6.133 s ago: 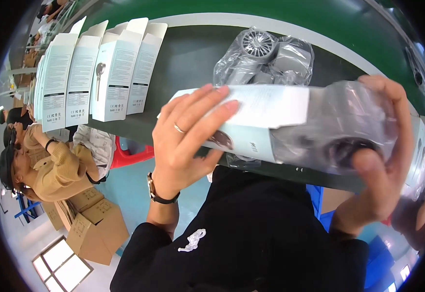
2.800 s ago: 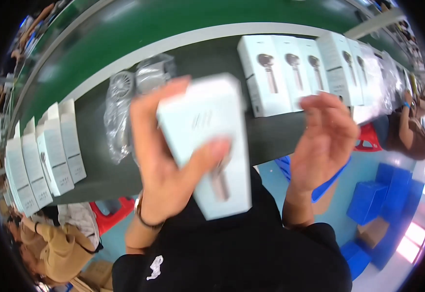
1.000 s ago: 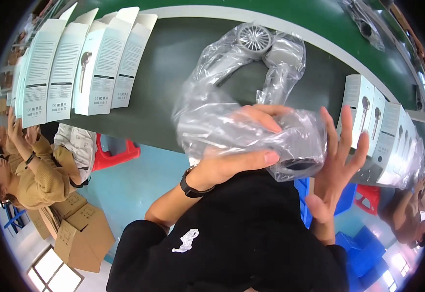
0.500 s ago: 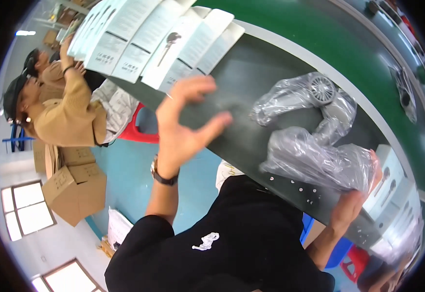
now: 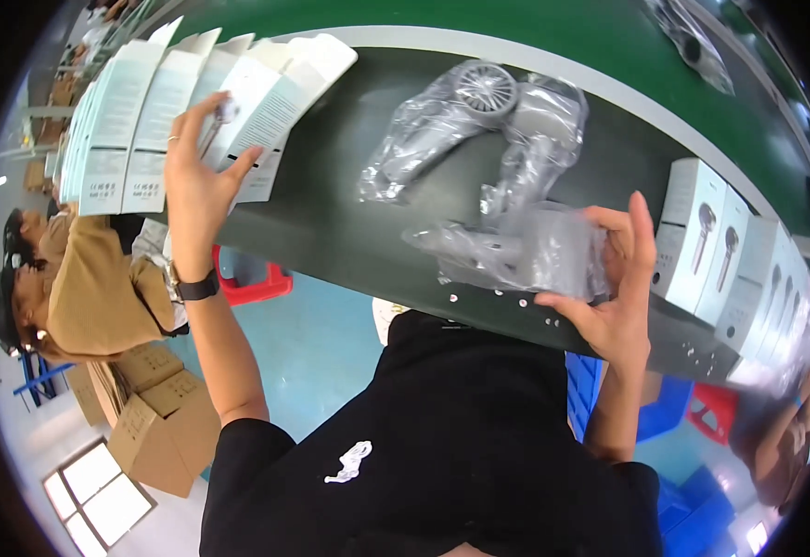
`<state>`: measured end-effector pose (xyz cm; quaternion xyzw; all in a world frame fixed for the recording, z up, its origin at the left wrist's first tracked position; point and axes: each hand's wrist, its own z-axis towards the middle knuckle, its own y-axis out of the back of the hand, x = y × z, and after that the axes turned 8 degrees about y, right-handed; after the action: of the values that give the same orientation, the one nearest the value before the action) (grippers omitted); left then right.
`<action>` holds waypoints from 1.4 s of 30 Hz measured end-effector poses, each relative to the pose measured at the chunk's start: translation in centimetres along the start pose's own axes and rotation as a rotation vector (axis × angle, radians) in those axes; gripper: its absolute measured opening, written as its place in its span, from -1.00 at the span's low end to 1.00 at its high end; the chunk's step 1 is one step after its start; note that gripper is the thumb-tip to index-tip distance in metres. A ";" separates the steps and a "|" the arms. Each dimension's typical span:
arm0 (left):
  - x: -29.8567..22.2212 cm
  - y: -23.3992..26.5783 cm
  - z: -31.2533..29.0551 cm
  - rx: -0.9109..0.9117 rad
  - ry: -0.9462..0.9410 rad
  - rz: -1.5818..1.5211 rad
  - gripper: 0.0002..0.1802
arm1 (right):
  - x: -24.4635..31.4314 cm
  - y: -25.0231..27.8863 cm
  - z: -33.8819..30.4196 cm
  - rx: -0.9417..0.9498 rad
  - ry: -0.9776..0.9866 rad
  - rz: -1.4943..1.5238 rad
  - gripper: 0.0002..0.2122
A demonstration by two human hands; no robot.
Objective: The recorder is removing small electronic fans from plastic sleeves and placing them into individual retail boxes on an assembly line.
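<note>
My left hand (image 5: 203, 172) is at the row of white cartons (image 5: 136, 130) on the left, its thumb and fingers apart over the front carton (image 5: 280, 102), which has raised flaps. My right hand (image 5: 617, 278) is spread around the near end of a grey handheld device in a clear plastic bag (image 5: 526, 251). This bag is blurred while the hand is sharp, and the fingers do not close on it. Beyond it lie two more bagged grey devices; one shows a round spoked grille (image 5: 486, 89), the other (image 5: 549, 121) touches it.
Small white bits (image 5: 523, 304) lie along the near edge of the dark table (image 5: 321, 251). Closed white boxes (image 5: 702, 237) stand at the right. A green surface (image 5: 553, 28) runs behind the pale rail. A person in a tan sweater (image 5: 113, 288) sits at left, near a red stool (image 5: 257, 283).
My view has turned, shifting the scene. My left hand has reached from open air to the cartons. My right hand has opened from the bagged device, which lies lower and turned.
</note>
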<state>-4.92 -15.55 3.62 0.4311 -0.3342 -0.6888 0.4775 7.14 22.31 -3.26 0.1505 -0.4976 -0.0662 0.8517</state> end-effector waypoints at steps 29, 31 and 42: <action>-12.1 -1.8 -8.6 0.202 -0.395 -0.424 -0.26 | 5.1 1.1 3.7 -0.253 -0.208 0.038 -0.38; -12.1 -2.0 -9.7 0.420 -0.209 -0.631 -0.24 | 5.8 1.0 4.5 -0.206 -0.407 -0.010 -0.45; -13.4 -3.6 -9.2 0.973 0.199 -0.996 -0.02 | 4.1 -0.4 6.4 0.129 -0.270 0.001 -0.65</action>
<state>4.42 -2.17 0.45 0.7586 -0.3218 -0.5551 -0.1134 3.57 19.68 2.94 0.1943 -0.6109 -0.0531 0.7657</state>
